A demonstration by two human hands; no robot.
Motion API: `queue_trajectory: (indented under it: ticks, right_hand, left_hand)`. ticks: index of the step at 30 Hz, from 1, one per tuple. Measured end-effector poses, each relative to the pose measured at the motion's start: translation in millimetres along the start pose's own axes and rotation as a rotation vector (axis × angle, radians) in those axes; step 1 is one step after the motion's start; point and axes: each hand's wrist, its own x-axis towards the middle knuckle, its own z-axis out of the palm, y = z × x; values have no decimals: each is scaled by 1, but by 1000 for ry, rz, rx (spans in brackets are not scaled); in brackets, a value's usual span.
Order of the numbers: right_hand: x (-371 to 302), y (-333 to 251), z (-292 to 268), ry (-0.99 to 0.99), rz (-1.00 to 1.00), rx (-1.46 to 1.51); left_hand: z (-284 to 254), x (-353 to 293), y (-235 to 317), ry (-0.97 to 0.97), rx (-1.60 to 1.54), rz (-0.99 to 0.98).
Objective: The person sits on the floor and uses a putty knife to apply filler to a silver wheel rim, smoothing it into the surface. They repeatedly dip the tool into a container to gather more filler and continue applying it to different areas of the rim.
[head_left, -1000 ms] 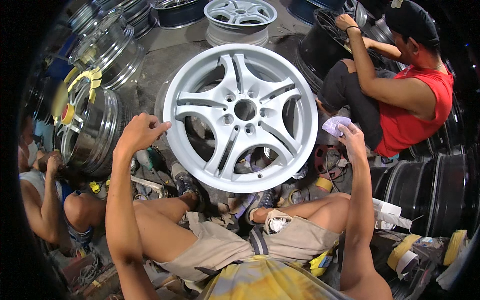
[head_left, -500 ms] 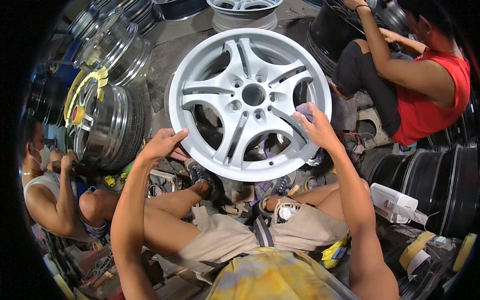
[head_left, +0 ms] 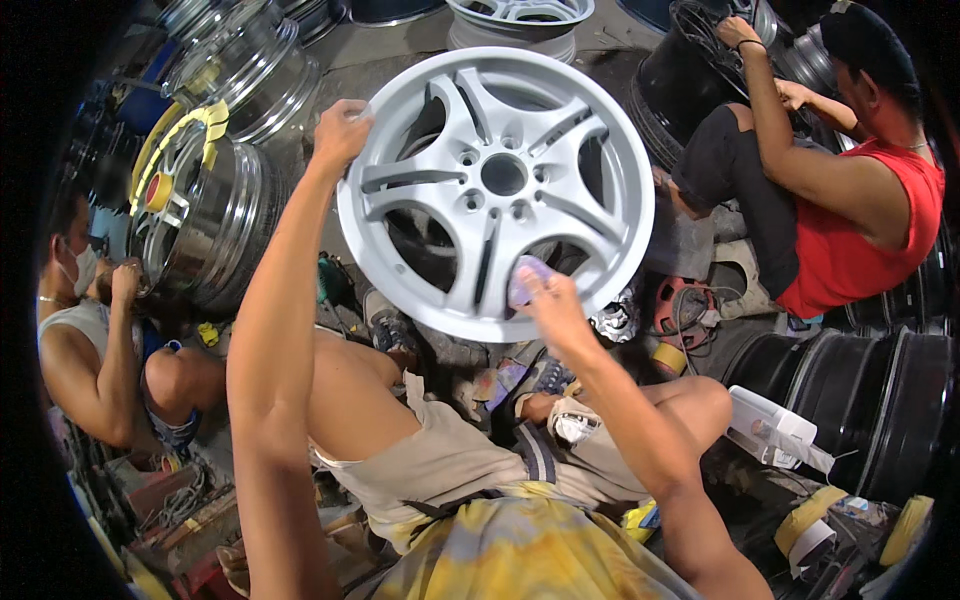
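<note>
A pale grey five-spoke alloy wheel rim (head_left: 478, 225) is tilted up in front of me, its spoked face toward me. My left hand (head_left: 343, 132) is closed around its outer edge at the upper left, the fingertips partly hidden. In my right hand (head_left: 556, 312) is a small purple pad (head_left: 525, 278), pressed against the lower spoke near the rim's near edge. That hand is slightly blurred. What the rim rests on is hidden beneath it.
Another light rim (head_left: 515, 40) stands beyond mine. A taped chrome wheel (head_left: 210, 225) and a masked person (head_left: 85, 370) are at left. At right, a person in red (head_left: 860, 220) sits near black rims (head_left: 850, 390) and a white bottle (head_left: 775, 425). A red power tool (head_left: 680, 310) lies nearby.
The wheel rim has turned clockwise, its small valve hole passing from lower right to lower left. My left hand has risen to the upper left edge; my right hand has moved down-left with the pad.
</note>
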Motion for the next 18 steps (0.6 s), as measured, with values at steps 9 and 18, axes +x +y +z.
queue_trajectory:
  ticks: [9, 18]
  right_hand:
    - [-44, -69, -102, -199, -670, -1407]
    - [-12, -48, -45, -481, -739, -1288]
  left_hand:
    - [-6, -26, 29, -86, 174, 134]
    - [-27, -53, 36, -37, 241, 245]
